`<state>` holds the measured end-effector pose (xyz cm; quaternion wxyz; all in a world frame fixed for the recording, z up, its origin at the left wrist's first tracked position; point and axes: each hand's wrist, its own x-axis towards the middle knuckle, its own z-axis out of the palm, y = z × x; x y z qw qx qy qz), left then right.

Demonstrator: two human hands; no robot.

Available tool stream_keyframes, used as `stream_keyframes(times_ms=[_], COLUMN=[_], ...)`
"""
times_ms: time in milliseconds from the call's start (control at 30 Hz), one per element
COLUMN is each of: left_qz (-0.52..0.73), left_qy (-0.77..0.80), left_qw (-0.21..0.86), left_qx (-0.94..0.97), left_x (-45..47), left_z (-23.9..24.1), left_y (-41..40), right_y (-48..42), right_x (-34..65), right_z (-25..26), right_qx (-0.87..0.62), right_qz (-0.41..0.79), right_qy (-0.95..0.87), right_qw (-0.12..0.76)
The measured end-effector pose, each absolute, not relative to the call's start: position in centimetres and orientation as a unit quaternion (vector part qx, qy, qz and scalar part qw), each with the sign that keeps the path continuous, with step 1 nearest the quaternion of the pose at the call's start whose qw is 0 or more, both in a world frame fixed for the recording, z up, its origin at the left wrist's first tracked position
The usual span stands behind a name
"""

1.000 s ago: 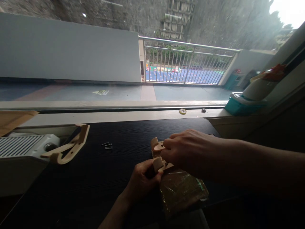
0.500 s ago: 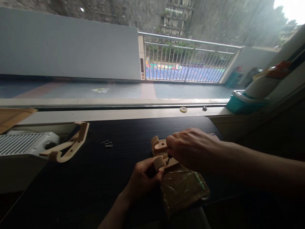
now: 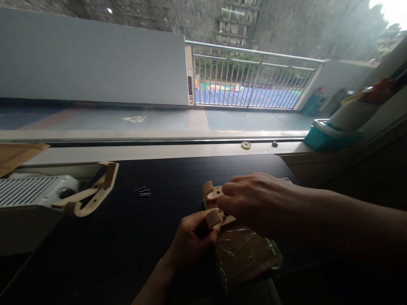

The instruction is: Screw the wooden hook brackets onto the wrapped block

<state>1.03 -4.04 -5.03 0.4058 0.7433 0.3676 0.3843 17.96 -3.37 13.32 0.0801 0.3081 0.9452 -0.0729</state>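
Note:
My left hand (image 3: 193, 237) is closed around the curled end of a pale wooden bracket (image 3: 213, 218), thumb below and fingers behind. A dark screw head (image 3: 224, 218) shows in the bracket's flat part. Over it bends my right hand (image 3: 248, 199), fingers pinched together near the screw; what they hold is hidden. Just behind lies a second wooden arm (image 3: 213, 193) with a curled end and a dark hole. Both wooden parts rest on a brown package in clear plastic wrap (image 3: 244, 254). Left of my hands lie several loose screws (image 3: 143, 191).
Another curved wooden frame (image 3: 92, 190) stands at the black table's (image 3: 133, 237) left edge, beside a white slotted appliance (image 3: 34, 190). On the sill (image 3: 178, 151) sit a yellow-rimmed roll (image 3: 246, 145) and a small dark object (image 3: 275, 144). A teal box (image 3: 327, 135) stands at the right.
My right fingers have shifted and turned slightly, now covering the thin dark shaft that showed above the screw. My left hand keeps its hold on the bracket.

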Motion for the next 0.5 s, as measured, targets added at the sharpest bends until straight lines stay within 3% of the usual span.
stream_keyframes(times_ms=[267,500], left_qz=[0.4,0.395], left_qy=[0.366,0.364], left_qw=[0.386,0.412], left_qx=[0.746,0.736], left_x=[0.9,0.9], left_z=[-5.5,-5.1], left_y=[-4.2,-4.3], right_y=[-3.5,-3.4], right_x=[18.0,18.5], right_z=[11.8,12.6], right_qx=[0.396,0.359], right_qz=[-0.009,0.011], right_qy=[0.914,0.928], right_qw=[0.089,0.094])
